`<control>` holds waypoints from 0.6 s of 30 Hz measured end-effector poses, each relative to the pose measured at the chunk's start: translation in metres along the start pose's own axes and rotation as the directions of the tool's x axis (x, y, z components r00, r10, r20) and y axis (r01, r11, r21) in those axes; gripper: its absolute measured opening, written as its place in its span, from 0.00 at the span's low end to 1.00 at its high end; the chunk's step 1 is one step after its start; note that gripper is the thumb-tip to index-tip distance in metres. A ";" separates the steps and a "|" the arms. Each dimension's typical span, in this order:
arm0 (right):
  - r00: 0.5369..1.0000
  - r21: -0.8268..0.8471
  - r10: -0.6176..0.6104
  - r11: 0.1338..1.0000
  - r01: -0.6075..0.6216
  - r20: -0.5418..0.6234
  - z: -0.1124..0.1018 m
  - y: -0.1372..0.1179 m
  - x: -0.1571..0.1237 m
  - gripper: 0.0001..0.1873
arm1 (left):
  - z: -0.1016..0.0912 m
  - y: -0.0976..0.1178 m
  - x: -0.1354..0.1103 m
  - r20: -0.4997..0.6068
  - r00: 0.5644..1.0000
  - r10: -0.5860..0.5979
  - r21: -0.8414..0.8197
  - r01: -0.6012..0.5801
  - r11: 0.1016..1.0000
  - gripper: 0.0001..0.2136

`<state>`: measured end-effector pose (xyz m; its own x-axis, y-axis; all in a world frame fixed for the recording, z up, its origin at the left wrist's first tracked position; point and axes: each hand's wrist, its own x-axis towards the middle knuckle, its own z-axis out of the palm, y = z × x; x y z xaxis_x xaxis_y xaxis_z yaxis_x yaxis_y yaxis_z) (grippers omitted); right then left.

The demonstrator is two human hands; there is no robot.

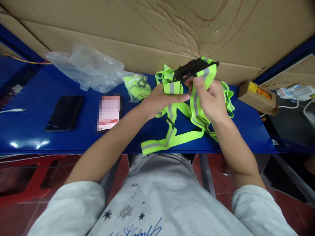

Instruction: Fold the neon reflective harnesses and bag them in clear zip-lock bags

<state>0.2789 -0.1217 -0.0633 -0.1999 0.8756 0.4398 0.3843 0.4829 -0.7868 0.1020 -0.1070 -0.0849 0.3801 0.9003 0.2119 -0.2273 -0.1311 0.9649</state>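
Observation:
A yellow-green reflective harness (172, 141) with grey stripes and black buckles hangs between my hands, its lower loops lying on the table. My left hand (159, 100) grips its straps on the left, the thumb stretched towards the right. On the other side my right hand (213, 100) is closed on a strap, its thumb pressed against the band. A black piece (188, 69) of the harness stands above both hands; its exact kind is unclear. More strap (228, 98) is bunched behind my right hand. Some of my fingers are hidden behind the bands.
On the blue table (34, 121) lie a dark phone (65, 113), another phone with a blurred screen (109, 113), a clear plastic bag (88, 67) and a bagged green strap bundle (137, 86). A cardboard box (257, 98) stands right. Cardboard (123, 26) backs the table.

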 end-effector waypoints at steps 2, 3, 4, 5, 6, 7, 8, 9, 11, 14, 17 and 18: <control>0.999 0.049 0.003 0.999 -0.005 0.039 0.000 0.007 0.002 0.33 | -0.002 -0.004 -0.001 0.004 1.000 -0.012 0.049 0.012 0.999 0.33; 0.997 0.091 0.013 0.996 -0.019 0.070 0.002 0.011 0.003 0.33 | -0.002 -0.006 -0.002 -0.004 1.000 0.011 0.082 -0.010 0.997 0.35; 0.995 0.133 0.022 0.991 -0.035 0.098 0.005 0.016 0.003 0.33 | -0.001 -0.010 -0.002 -0.015 0.999 0.048 0.116 -0.046 0.992 0.36; 0.992 0.164 0.029 0.985 -0.048 0.119 0.008 0.019 0.004 0.33 | 0.000 -0.013 -0.002 -0.020 0.996 0.085 0.145 -0.081 0.986 0.37; 0.991 0.178 0.032 0.982 -0.054 0.127 0.011 0.022 0.003 0.34 | 0.001 -0.016 -0.002 -0.019 0.994 0.111 0.165 -0.106 0.980 0.37; 0.992 0.174 0.032 0.983 -0.053 0.122 0.014 0.024 0.003 0.34 | 0.002 -0.020 -0.002 -0.010 0.992 0.122 0.174 -0.119 0.978 0.38; 0.993 0.153 0.031 0.987 -0.048 0.111 0.016 0.024 0.002 0.34 | 0.002 -0.022 -0.002 0.006 0.993 0.121 0.174 -0.120 0.977 0.38; 0.994 0.124 0.026 0.991 -0.039 0.103 0.017 0.024 0.001 0.35 | 0.002 -0.025 -0.002 0.020 0.993 0.114 0.165 -0.116 0.979 0.37; 0.994 0.043 0.004 0.999 -0.008 0.109 0.013 0.021 0.000 0.35 | 0.001 -0.028 -0.002 0.016 0.995 0.103 0.141 -0.104 0.984 0.35; 0.984 -0.126 -0.016 0.991 0.039 0.177 -0.009 0.015 0.001 0.33 | -0.002 -0.030 -0.004 -0.017 0.998 0.053 0.081 -0.052 0.995 0.29; 0.985 -0.263 -0.042 0.961 0.085 0.166 -0.035 0.002 0.002 0.30 | -0.005 -0.029 -0.007 0.029 0.999 -0.032 0.015 0.032 0.999 0.25; 0.986 -0.301 -0.082 0.946 0.123 0.144 -0.041 -0.005 0.001 0.32 | -0.006 -0.029 -0.007 0.053 0.998 -0.045 0.016 0.044 0.999 0.23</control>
<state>0.3141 -0.1236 -0.0415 -0.3582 0.8253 0.4365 0.6102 0.5608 -0.5597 0.1005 -0.1072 -0.1149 0.4368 0.8821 0.1764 -0.1965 -0.0978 0.9756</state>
